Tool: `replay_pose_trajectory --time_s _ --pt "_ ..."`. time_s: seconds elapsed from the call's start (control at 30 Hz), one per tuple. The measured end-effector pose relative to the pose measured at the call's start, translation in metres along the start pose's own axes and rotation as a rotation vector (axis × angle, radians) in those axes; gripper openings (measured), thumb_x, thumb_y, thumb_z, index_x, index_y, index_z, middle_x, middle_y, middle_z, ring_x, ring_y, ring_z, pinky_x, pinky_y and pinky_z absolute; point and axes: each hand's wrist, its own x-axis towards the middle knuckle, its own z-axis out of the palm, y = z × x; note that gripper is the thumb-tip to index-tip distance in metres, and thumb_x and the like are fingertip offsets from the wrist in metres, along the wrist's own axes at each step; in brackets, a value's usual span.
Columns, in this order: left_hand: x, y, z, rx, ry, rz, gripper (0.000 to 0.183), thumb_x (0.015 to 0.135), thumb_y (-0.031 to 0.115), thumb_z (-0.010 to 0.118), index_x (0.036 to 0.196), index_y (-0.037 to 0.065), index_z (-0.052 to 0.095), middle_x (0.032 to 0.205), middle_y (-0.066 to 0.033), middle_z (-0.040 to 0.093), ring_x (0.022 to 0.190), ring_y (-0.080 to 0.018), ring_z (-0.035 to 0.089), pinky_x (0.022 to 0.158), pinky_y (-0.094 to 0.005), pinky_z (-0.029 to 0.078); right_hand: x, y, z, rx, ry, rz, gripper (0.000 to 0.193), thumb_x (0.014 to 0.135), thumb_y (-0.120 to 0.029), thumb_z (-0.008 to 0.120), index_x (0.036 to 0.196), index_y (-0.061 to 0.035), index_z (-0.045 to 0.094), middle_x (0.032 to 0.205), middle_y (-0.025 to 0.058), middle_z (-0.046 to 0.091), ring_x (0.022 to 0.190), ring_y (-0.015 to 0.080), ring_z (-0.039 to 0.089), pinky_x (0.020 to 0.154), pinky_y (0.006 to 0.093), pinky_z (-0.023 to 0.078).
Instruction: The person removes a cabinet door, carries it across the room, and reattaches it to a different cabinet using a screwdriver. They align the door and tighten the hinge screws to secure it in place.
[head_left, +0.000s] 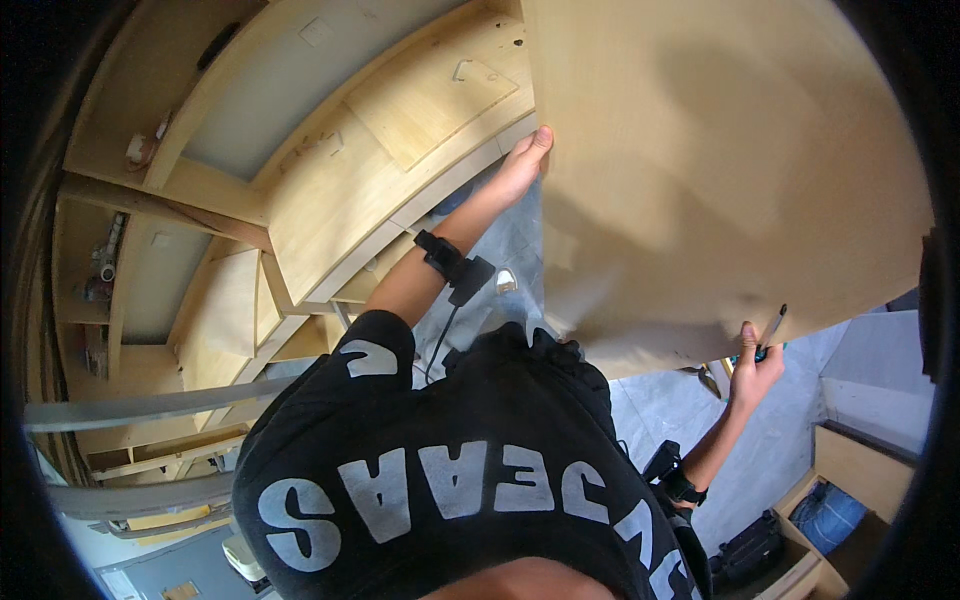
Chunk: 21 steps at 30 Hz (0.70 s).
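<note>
1. Panel (730,180) is right of the bench (312,235); work looks underway, though what is fastened or left doesn't show.
2. Your left hand (522,168) pinches its left edge.
3. Your right hand (757,376) grips a screwdriver (772,332) near its lower edge.

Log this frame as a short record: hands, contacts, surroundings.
left hand: at the left edge of the wooden panel, fingers partly hidden
right hand: holds a screwdriver-like tool near the panel's lower edge
forearms: black strapped device on each
picture left: pale wooden desk
lower right: blue fabric in a wooden compartment
</note>
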Motion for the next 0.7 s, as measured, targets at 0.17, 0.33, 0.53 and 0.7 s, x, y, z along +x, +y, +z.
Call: replay_pose_trajectory --time_s 0.17,0.33,0.53,0.7 --pt "0.026 -0.017 -0.022 0.028 -0.02 -0.029 0.071 0.096 0.059 0.038 0.128 -0.003 0.049 0.122 -0.0091 0.057 0.114 -0.017 0.049 0.099 -0.0318 0.038 -0.001 -0.011 0.018 -0.108 0.02 0.093 0.031 0.085 -0.027 0.073 0.088 0.0032 0.064 0.069 0.0066 0.062 0.062 0.0129 0.052 0.058 0.0289 0.042" --pt "0.045 -0.018 -0.053 0.095 -0.129 -0.048 0.072 0.095 0.062 0.035 0.128 -0.002 0.048 0.116 -0.0053 0.056 0.108 -0.0155 0.051 0.096 -0.0302 0.039 0.001 -0.052 0.054 -0.059 0.108 0.116 0.032 0.087 -0.027 0.072 0.078 0.0009 0.059 0.06 0.0002 0.052 0.052 0.0075 0.042 0.046 0.0244 0.032" --pt "0.081 -0.013 -0.076 0.202 -0.055 0.002 0.077 0.095 0.063 0.033 0.132 -0.004 0.045 0.126 -0.0108 0.052 0.12 -0.0182 0.045 0.103 -0.0329 0.034 0.009 -0.08 0.091 -0.049 0.188 0.138 0.032 0.087 -0.028 0.071 0.079 -0.0005 0.058 0.063 -0.0009 0.05 0.054 0.0066 0.04 0.046 0.0245 0.03" --pt "0.153 -0.002 -0.068 0.312 -0.122 -0.073 0.075 0.095 0.063 0.035 0.123 -0.005 0.049 0.119 -0.0102 0.054 0.114 -0.0181 0.046 0.101 -0.0329 0.036 0.02 -0.069 0.09 -0.094 0.175 0.315 0.033 0.087 -0.031 0.071 0.08 -0.0007 0.059 0.063 -0.0007 0.051 0.054 0.007 0.042 0.047 0.0237 0.031"
